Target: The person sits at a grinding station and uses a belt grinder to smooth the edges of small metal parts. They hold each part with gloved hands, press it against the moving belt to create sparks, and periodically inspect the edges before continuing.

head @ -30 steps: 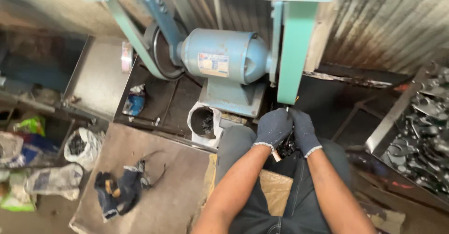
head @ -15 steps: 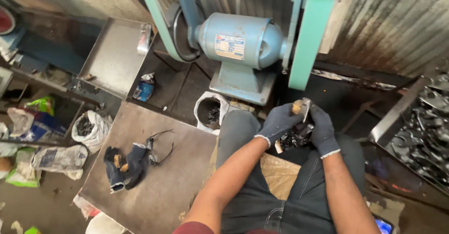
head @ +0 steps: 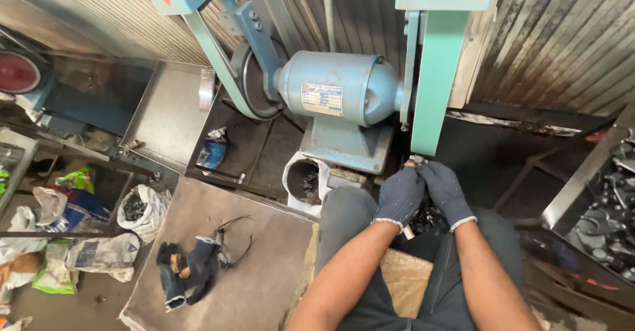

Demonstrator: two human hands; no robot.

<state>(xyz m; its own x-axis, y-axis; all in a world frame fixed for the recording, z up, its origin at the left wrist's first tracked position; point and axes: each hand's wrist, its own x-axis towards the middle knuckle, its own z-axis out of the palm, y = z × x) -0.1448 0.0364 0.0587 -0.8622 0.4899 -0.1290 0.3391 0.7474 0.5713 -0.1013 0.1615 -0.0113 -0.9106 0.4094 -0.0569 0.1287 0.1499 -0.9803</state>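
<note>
Both my hands wear dark blue knit gloves and meet just below the lower end of a green grinding belt (head: 433, 80). My left hand (head: 399, 197) and my right hand (head: 447, 192) are closed together around a small metal piece (head: 415, 161), whose tip shows above the fingers, at the belt. A pale stub (head: 407, 233) pokes out under the left hand. A heap of dark metal parts (head: 426, 220) lies in my lap beneath the hands, partly hidden.
A blue motor (head: 337, 96) sits behind the belt. A white bucket of dark parts (head: 303, 179) stands by my left knee. Spare gloves and glasses (head: 192, 268) lie on a brown table (head: 251, 291). A tray of metal parts (head: 608, 202) is at right, with bags (head: 86, 255) on the floor at left.
My hands have closed together and brought the small piece up to the belt's lower end. Half a second ago the left hand held it apart from the belt.
</note>
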